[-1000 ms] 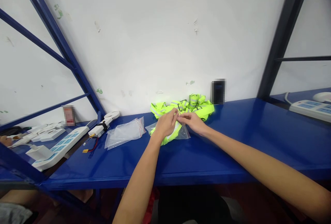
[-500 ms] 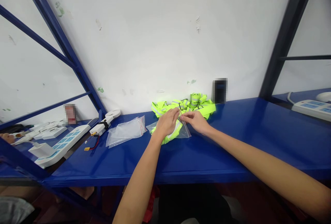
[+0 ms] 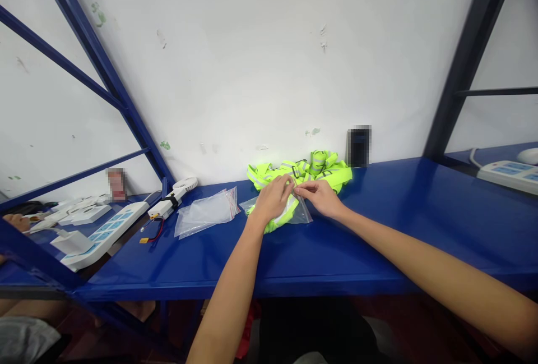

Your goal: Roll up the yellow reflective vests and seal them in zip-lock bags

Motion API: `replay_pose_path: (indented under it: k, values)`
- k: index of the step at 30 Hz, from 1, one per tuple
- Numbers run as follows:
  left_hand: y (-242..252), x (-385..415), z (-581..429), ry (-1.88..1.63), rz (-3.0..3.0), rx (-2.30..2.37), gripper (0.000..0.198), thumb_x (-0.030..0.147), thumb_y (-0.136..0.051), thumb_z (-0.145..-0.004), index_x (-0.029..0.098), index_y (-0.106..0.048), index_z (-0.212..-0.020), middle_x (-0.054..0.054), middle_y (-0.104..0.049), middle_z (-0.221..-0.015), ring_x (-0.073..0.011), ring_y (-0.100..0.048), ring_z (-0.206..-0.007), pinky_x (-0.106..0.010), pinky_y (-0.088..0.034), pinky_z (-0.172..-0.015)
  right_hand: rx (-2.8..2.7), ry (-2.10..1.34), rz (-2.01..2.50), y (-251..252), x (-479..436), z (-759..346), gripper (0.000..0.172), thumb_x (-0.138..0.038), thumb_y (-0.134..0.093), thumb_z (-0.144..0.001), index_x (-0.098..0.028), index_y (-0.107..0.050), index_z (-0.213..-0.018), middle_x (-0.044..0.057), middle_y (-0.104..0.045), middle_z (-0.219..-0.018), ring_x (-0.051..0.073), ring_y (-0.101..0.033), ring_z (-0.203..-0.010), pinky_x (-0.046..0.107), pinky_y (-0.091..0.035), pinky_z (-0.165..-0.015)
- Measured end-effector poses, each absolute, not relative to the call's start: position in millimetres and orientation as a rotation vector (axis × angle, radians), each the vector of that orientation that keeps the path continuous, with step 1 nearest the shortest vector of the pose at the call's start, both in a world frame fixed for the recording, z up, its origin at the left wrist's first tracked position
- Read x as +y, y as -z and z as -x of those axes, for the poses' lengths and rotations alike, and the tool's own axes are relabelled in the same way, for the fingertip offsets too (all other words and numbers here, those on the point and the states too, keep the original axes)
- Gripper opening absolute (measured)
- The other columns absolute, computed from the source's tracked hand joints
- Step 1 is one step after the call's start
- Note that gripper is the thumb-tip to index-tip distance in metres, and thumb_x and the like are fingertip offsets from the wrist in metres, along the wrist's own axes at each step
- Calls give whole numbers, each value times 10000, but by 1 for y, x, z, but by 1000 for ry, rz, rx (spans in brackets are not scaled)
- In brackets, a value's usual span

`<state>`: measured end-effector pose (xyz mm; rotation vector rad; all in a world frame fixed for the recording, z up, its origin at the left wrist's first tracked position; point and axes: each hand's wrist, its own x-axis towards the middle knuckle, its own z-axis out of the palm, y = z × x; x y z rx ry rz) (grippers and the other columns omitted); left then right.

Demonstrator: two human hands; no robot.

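In the head view, my left hand (image 3: pixel 272 200) lies over a folded neon-yellow reflective strap (image 3: pixel 282 221) and a clear plastic zip bag (image 3: pixel 303 215). Its fingers are bent together at the bag's edge, and the fingertips are partly hidden. My right hand (image 3: pixel 321 197) pinches the bag's edge between thumb and fingers, close to the left fingertips. The bag lies on the blue table, with the strap seen at it under my left hand; how far inside it sits I cannot tell. Behind my hands is a pile of more neon-yellow reflective straps (image 3: pixel 332 178) with dark buckles.
Flat clear bags (image 3: pixel 207 213) lie left of my hands. Farther left are a white handheld fan (image 3: pixel 185 185) with wires and a power strip (image 3: pixel 107 235). A dark blurred object (image 3: pixel 358 148) leans on the wall. Blue frame posts (image 3: pixel 113 83) rise left; another person's hand (image 3: pixel 17 221) shows far left.
Both hands stay at the bag with only slight finger movement; the left fingers look a little more curled. The whole view has shifted slightly.
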<state>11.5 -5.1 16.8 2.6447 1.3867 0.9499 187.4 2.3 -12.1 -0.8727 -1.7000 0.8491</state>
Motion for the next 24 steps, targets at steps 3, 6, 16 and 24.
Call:
replay_pose_path:
  k: [3, 6, 16, 24]
  values:
    - [-16, -4, -11, -976, -2664, 1337, 230, 344, -337, -987, 236, -538, -1014, -38, -640, -991, -196, -594, -920, -306, -426, -798, -1711, -845, 880, 14, 4, -188, 354, -475, -641, -773, -146, -756, -834, 63, -737, -807, 238, -642, -764, 348, -487, -727]
    - [-16, -5, -10, -970, -2683, 1299, 226, 333, -330, -988, 227, -530, -989, -39, -644, -963, -193, -596, -889, -301, -422, -782, -1725, -839, 886, 14, 3, -188, 341, -456, -636, -785, -139, -750, -836, 67, -730, -805, 229, -635, -760, 338, -478, -725]
    - [-15, -5, -10, -1002, -2691, 1295, 223, 315, -306, -992, 212, -500, -953, -36, -622, -855, -186, -575, -773, -298, -388, -692, -1739, -867, 875, 8, 0, -184, 355, -484, -621, -784, -142, -701, -832, 50, -683, -774, 190, -593, -712, 306, -467, -684]
    - [-16, -5, -6, -1050, -2643, 1446, 253, 326, -274, -1001, 213, -499, -970, -57, -635, -900, -207, -596, -835, -310, -397, -715, -1908, -817, 913, 17, 5, -190, 347, -482, -580, -810, -153, -653, -731, 19, -606, -637, 150, -514, -582, 274, -411, -569]
